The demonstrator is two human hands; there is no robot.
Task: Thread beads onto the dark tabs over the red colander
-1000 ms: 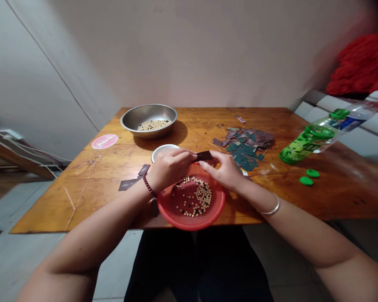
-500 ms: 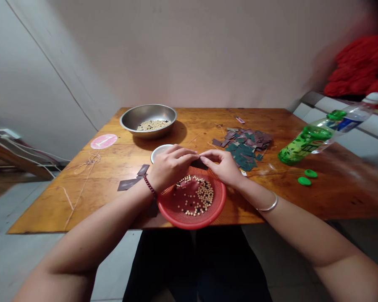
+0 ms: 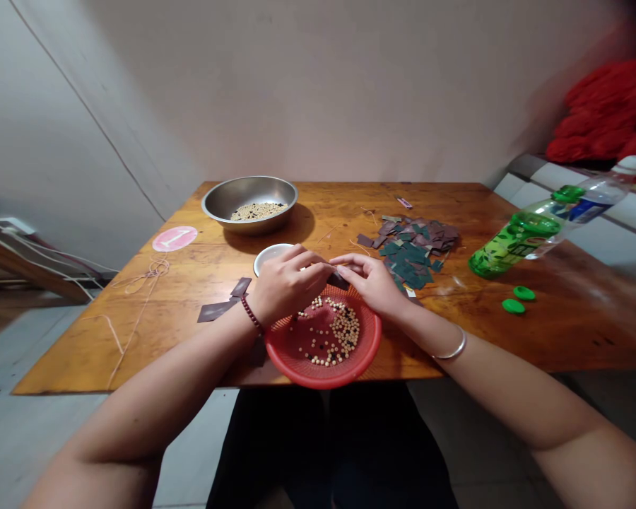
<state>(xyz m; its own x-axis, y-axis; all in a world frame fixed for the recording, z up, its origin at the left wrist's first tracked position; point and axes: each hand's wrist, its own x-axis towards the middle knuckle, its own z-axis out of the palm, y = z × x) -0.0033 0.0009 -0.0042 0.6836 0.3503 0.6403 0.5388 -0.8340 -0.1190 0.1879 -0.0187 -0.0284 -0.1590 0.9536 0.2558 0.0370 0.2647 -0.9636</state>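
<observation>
A red mesh basket (image 3: pixel 297 359) sits at the table's near edge with several pale and dark beads (image 3: pixel 333 331) in it. Above its far rim my left hand (image 3: pixel 286 284) and my right hand (image 3: pixel 371 283) meet, fingers pinched together on a small dark card piece (image 3: pixel 339 281) that is mostly hidden between them. A small white dish (image 3: pixel 268 256) lies just behind my left hand. My left wrist wears a dark red bead bracelet, my right a silver bangle.
A steel bowl (image 3: pixel 250 203) with beads stands at the back left. A heap of dark green and purple card pieces (image 3: pixel 412 244) lies right of centre. A green bottle (image 3: pixel 519 237) lies at the right by two green caps (image 3: pixel 518 299). Loose string (image 3: pixel 143 279), a pink disc (image 3: pixel 174 238), two card pieces (image 3: pixel 227 300).
The dark card piece, held out flat between both hands a second ago, is now tucked between the fingertips, and the hands have closed together over the basket's far rim.
</observation>
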